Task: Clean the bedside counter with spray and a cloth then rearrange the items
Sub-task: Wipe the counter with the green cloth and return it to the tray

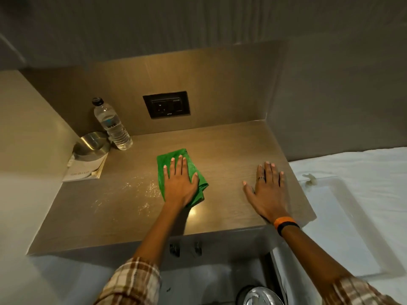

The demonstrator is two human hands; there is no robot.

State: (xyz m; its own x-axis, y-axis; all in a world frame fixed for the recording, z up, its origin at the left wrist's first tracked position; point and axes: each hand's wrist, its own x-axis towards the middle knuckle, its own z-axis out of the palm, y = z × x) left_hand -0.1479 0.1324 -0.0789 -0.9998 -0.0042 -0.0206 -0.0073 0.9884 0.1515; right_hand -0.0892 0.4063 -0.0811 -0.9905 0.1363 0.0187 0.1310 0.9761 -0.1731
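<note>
A folded green cloth (193, 167) lies flat in the middle of the wood-grain bedside counter (233, 148). My left hand (179, 180) presses down on the cloth, fingers spread. My right hand (267, 190) rests palm-down on the bare counter to the right, holding nothing, a ring on one finger. Wet spray droplets (143, 187) glisten on the surface left of the cloth. At the back left stand a clear water bottle (112, 125) with a black cap, a steel bowl (92, 143) and a white booklet (84, 169) partly under the bowl.
A black socket panel (166, 104) is set in the back wall. A bed with a white sheet (352, 164) adjoins the counter's right edge, and a clear tray (343, 219) lies on it. Below the counter's front edge sits a round metal object (259, 296).
</note>
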